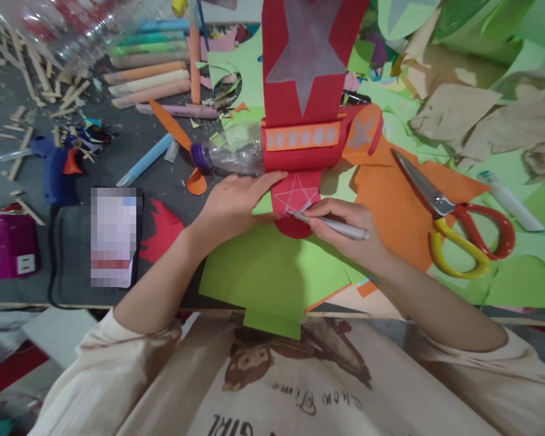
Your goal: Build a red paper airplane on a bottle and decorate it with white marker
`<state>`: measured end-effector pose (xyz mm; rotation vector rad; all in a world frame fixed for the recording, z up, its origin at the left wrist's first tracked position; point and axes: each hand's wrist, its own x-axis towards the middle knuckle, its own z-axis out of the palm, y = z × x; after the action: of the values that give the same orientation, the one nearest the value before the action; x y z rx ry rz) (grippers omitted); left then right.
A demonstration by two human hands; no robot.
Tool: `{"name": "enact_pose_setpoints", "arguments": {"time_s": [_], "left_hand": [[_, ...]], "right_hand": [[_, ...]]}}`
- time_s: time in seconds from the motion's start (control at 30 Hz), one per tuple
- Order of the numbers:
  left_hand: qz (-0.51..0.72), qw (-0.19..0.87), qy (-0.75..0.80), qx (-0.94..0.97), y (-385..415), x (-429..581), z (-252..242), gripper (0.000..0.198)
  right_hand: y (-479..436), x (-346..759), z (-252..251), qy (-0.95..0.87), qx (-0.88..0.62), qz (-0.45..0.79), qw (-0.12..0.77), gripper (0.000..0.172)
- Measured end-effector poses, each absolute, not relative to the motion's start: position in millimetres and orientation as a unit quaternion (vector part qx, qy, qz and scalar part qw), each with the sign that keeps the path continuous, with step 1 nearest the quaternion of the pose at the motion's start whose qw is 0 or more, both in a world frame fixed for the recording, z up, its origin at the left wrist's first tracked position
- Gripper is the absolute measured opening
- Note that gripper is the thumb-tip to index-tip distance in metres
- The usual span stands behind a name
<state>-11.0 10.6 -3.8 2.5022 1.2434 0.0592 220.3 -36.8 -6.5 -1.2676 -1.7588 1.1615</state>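
Note:
A model airplane made from a plastic bottle (238,148) wrapped in red paper lies across the middle, with an orange paper propeller (171,126) at its purple cap. Its far red wing (272,100) carries a filled grey star. On the near red wing (311,180) a star outline shows in pale lines. My left hand (238,203) lies with fingers stretched out, thumb and forefinger against that wing's left side. In my right hand (345,224) is a grey marker pen (345,229), its tip on the wing at the outline's lower part.
Red-and-yellow scissors (445,209) lie open on orange paper (390,206) at right. Green paper (263,272) sits under the wing. At left are a phone (138,242), a blue glue gun (59,169), a purple box (16,245), several markers (149,91) and wooden stick pieces.

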Motion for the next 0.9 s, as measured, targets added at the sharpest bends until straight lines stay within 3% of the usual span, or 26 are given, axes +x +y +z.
{"name": "enact_pose_setpoints", "arguments": {"time_s": [0.43,0.67,0.9], "left_hand": [[-0.009,0.179,0.449,0.876,12.6,-8.3,-1.3,0.072],[-0.029,0.186,0.455,0.87,13.2,-7.0,0.9,0.07],[-0.03,0.188,0.453,0.871,12.7,-7.8,0.7,0.072]], "right_hand": [[-35.6,222.3,-1.4,-0.717,-0.42,0.468,0.301,0.016],[-36.7,221.1,-3.9,-0.599,-0.52,0.489,0.362,0.013],[-35.9,220.0,-1.8,-0.603,-0.536,0.489,0.331,0.012]]}}
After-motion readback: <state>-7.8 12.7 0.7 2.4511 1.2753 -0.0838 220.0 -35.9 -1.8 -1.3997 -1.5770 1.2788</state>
